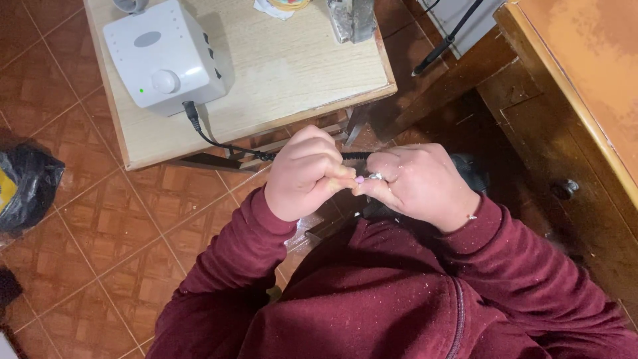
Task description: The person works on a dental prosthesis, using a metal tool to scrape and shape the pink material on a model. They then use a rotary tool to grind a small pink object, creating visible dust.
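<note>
We keep our left hand (307,174) curled round the black corded handpiece (345,155), steady. Our right hand (417,183) pinches a small pink piece (359,179); light contact seems wisest.

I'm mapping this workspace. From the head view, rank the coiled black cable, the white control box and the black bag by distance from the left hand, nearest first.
1. The coiled black cable, just above the left hand, running behind it.
2. The white control box with a round knob, up-left on the pale wooden table.
3. The black bag, far left on the tiled floor.
</note>
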